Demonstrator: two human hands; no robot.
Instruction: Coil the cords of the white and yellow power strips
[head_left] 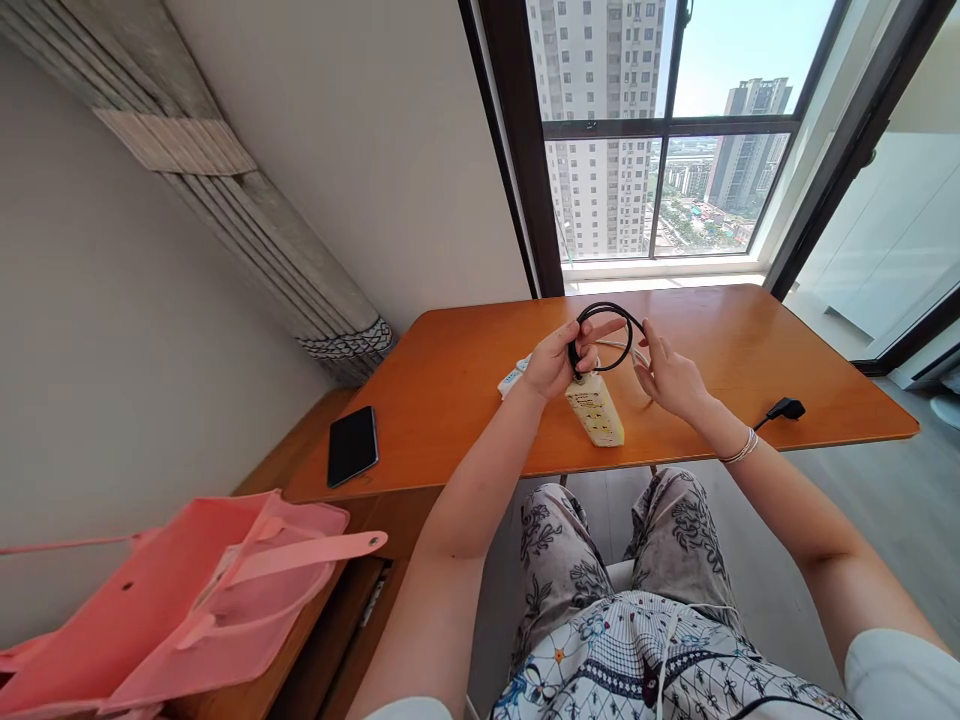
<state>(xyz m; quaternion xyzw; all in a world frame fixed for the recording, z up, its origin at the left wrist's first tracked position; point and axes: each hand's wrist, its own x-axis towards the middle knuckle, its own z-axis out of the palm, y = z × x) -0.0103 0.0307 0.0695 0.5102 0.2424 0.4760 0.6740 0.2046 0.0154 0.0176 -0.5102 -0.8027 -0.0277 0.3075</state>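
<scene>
My left hand (553,362) is closed around a black power cord (606,306) wound into loops, its index finger stretched out to the right. Directly beneath the loops, a cream power strip (598,412) with sockets stands near the table's front edge, and the cord appears to join its top end. With fingertips together, my right hand (671,380) pinches the cord at the right side of the loop. The cord's black plug (786,408) lies by my right wrist. Partly hidden behind my left hand are a white power strip (511,381) and a pale cable.
A black phone or tablet (352,447) lies at the left of the orange-brown wooden table (450,400). Lower left, an open pink bag (247,590) rests on a wooden cabinet. Beyond the table are a window (667,130) and a gathered curtain (277,240).
</scene>
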